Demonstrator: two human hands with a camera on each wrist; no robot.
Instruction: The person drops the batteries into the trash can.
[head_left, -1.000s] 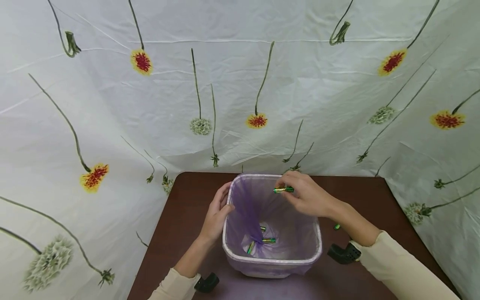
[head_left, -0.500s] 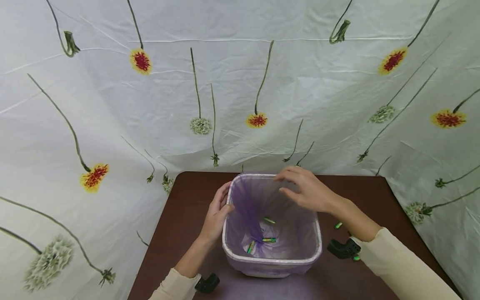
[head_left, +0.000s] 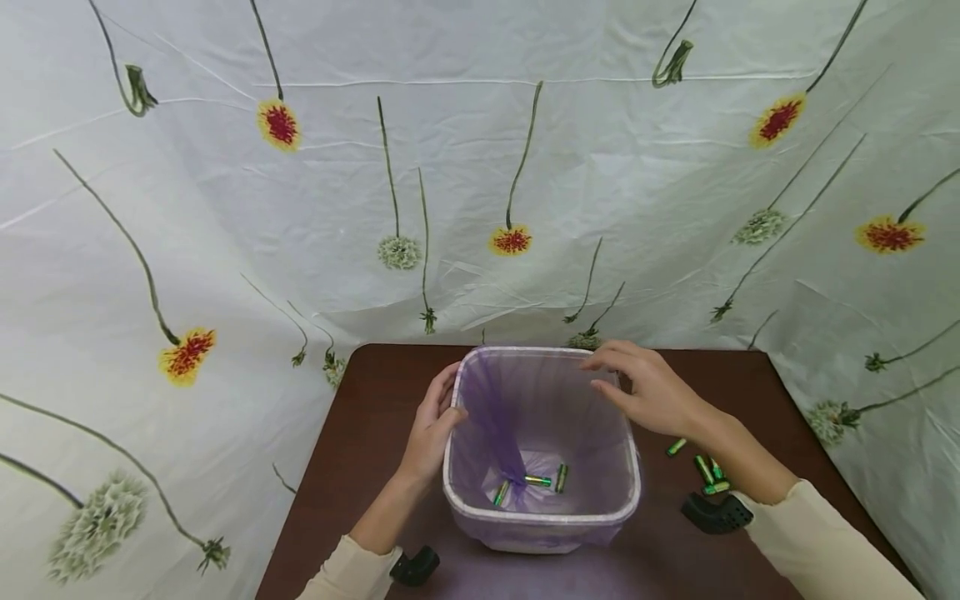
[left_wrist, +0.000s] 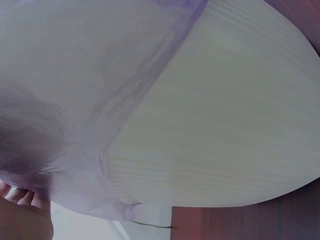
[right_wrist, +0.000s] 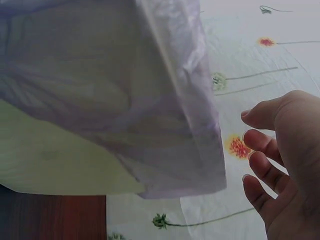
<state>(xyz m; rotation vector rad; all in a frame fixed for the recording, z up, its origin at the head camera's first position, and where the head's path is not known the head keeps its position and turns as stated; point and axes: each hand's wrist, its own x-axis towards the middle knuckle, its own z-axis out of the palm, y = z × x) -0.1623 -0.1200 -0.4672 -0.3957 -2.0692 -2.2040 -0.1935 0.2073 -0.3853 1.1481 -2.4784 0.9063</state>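
Note:
A white bin [left_wrist: 225, 115] with a purple bag liner [head_left: 483, 408] folded over its rim stands on the table. My left hand [head_left: 431, 432] grips the bin's left rim, thumb over the edge and fingers along the outside wall. Above the right rim hovers my right hand [head_left: 652, 393], empty, its fingers apart and slightly bent; the right wrist view shows it beside the liner [right_wrist: 170, 100]. Three green-and-gold batteries lie on the bin's floor: one battery [head_left: 561, 477] to the right, a battery [head_left: 537, 481] in the middle, another battery [head_left: 502, 493] to the left.
Several more batteries [head_left: 703, 469] lie on the dark brown table [head_left: 390, 392] right of the bin, partly behind the right forearm. A white flower-patterned cloth [head_left: 465, 167] hangs behind and around the table. Black camera mounts [head_left: 716, 514] sit at both wrists.
A battery pinched in my right hand was let go and now lies inside the bin. The right hand has moved right towards the rim, its fingers spread; the left hand stays put.

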